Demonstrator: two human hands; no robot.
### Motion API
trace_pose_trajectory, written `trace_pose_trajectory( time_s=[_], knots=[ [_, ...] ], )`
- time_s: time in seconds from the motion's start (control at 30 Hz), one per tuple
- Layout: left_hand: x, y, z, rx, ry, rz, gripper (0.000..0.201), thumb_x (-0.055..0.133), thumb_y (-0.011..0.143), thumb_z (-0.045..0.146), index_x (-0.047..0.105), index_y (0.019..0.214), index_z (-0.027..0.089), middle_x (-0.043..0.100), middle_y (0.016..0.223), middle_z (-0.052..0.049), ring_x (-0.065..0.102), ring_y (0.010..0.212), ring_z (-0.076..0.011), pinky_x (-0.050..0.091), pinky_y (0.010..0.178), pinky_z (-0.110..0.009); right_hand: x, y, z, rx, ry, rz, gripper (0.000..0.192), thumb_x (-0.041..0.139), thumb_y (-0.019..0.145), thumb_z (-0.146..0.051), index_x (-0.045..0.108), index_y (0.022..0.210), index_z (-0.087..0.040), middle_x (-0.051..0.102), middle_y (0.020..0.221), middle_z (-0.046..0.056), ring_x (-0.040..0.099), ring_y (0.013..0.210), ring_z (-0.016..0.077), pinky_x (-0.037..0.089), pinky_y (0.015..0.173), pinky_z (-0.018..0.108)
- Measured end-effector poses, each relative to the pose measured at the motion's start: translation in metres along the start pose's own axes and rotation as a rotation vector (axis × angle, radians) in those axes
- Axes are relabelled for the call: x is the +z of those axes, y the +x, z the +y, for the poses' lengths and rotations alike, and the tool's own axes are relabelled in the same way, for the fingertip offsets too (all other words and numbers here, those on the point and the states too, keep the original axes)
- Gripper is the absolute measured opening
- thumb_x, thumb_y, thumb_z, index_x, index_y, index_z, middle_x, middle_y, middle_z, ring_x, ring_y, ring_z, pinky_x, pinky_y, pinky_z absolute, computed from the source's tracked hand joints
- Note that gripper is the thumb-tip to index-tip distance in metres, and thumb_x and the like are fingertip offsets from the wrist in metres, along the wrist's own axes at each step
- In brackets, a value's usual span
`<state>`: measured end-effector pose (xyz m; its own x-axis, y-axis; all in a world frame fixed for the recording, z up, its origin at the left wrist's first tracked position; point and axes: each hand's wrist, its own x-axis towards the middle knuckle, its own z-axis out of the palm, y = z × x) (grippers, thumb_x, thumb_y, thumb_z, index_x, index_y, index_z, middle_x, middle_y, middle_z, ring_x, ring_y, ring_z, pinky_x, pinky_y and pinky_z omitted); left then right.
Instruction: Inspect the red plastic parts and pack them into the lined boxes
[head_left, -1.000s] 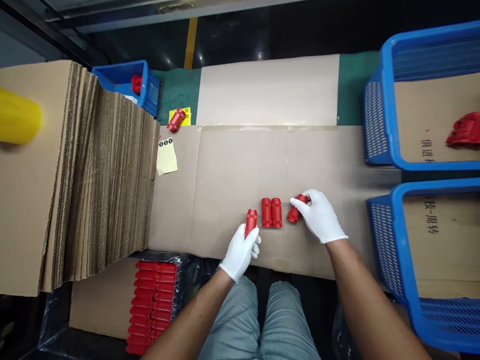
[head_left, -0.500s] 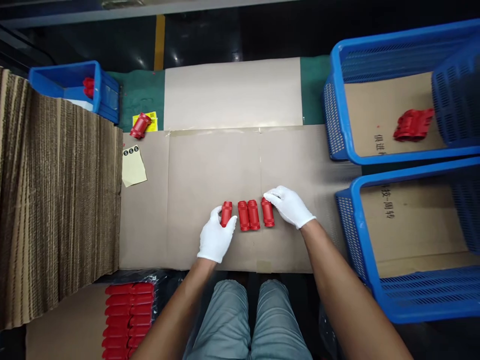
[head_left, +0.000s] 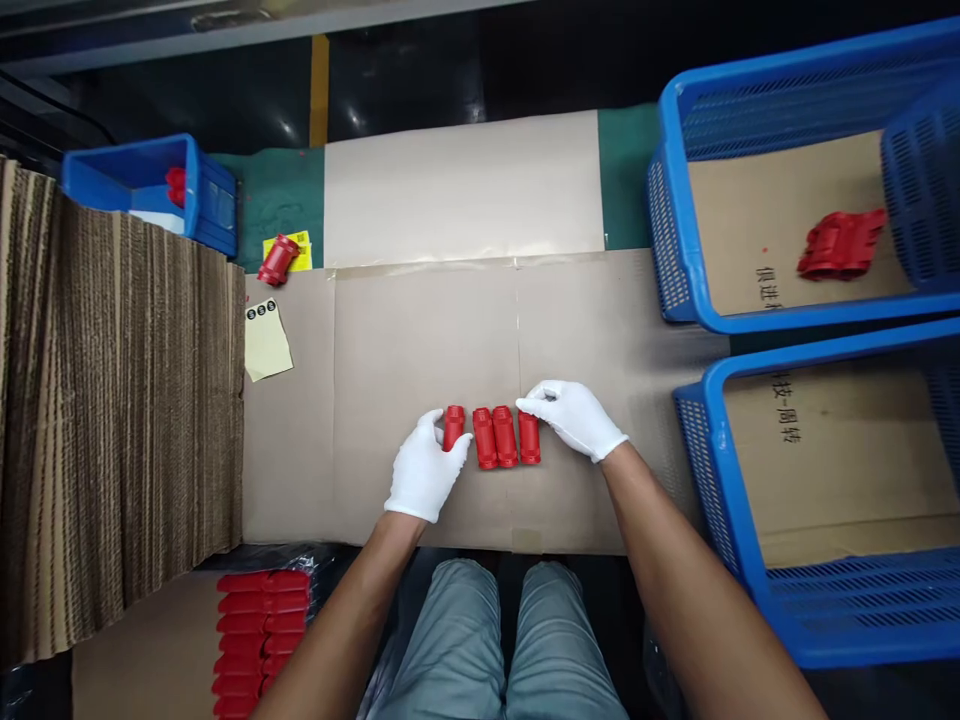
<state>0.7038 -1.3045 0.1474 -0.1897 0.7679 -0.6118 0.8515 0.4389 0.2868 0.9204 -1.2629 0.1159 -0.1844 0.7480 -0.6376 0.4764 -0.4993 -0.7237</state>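
Note:
Both hands wear white gloves over the cardboard-covered table. My left hand has its thumb and fingers closed around a short red cylindrical part with ringed ends. At the right end of the row, my right hand pinches the upper end of a similar red cylindrical part, whose top is hidden by the fingers. Between them lie a left middle red part and a right middle red part, side by side and touching. A gap separates the left-hand part from this pair.
Blue baskets stand at right: the far basket holds red parts, the near basket is cardboard-lined. Stacked cardboard rises at left, by a blue bin. Another red part lies on a yellow label. Red pieces sit lower left.
My right hand has moved its red part left, up close to the middle pair. My left hand keeps its hold, nearly in place. The view has shifted slightly.

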Motion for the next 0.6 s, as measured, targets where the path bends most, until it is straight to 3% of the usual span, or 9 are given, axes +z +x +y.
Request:
trace_pose_trajectory(
  time_s=[0.1,0.23,0.37,0.43,0.5,0.6],
  knots=[
    [0.003,-0.003,-0.002,0.048,-0.039,-0.06,0.058,0.056,0.086,0.042,0.045,0.136,0.017,0.07,0.085,-0.005,0.067,0.082,-0.0237,0.05,0.076,-0.034,0.003,0.001,-0.001,0.009,0.013,0.003,0.03,0.061,0.076,-0.045,0.061,0.063,-0.018,0.063,0.064,-0.002,0.055,0.065,0.0141,0.04,0.064,0.025],
    [0.003,-0.001,-0.006,0.183,0.048,-0.095,0.05,0.044,0.093,0.045,0.048,0.136,0.019,0.072,0.094,-0.008,0.067,0.09,-0.0255,0.05,0.081,-0.035,0.007,0.001,-0.005,0.002,-0.016,-0.012,0.029,0.062,0.077,-0.043,0.061,0.062,-0.019,0.063,0.063,-0.003,0.055,0.064,0.0141,0.039,0.063,0.026],
    [-0.006,0.01,-0.01,0.279,0.148,-0.032,0.043,0.042,0.094,0.041,0.055,0.13,0.021,0.066,0.107,-0.011,0.065,0.095,-0.0259,0.05,0.085,-0.037,0.008,0.001,-0.005,-0.016,-0.079,-0.008,0.029,0.06,0.081,-0.043,0.061,0.064,-0.019,0.061,0.062,-0.003,0.055,0.062,0.0144,0.04,0.062,0.027],
    [-0.011,0.017,-0.009,0.33,0.116,-0.035,0.041,0.049,0.091,0.039,0.057,0.128,0.022,0.061,0.113,-0.01,0.065,0.091,-0.0226,0.051,0.085,-0.035,0.009,-0.001,-0.005,-0.038,-0.122,0.017,0.024,0.06,0.082,-0.04,0.064,0.073,-0.019,0.062,0.07,-0.001,0.056,0.066,0.0152,0.043,0.066,0.028],
    [-0.017,0.025,-0.007,0.384,0.05,-0.109,0.037,0.057,0.087,0.036,0.06,0.122,0.024,0.059,0.113,-0.008,0.063,0.086,-0.02,0.051,0.084,-0.034,0.011,-0.004,-0.006,-0.078,-0.17,0.043,0.018,0.064,0.081,-0.035,0.067,0.09,-0.019,0.062,0.085,0.002,0.058,0.074,0.016,0.046,0.074,0.03],
    [-0.023,0.035,-0.002,0.397,-0.053,-0.225,0.03,0.062,0.081,0.03,0.066,0.11,0.023,0.063,0.102,-0.005,0.062,0.083,-0.02,0.051,0.085,-0.034,0.013,-0.009,-0.009,-0.14,-0.249,0.057,0.029,0.068,0.079,-0.026,0.066,0.107,-0.021,0.056,0.106,0.007,0.058,0.089,0.019,0.047,0.086,0.034]
  ],
)
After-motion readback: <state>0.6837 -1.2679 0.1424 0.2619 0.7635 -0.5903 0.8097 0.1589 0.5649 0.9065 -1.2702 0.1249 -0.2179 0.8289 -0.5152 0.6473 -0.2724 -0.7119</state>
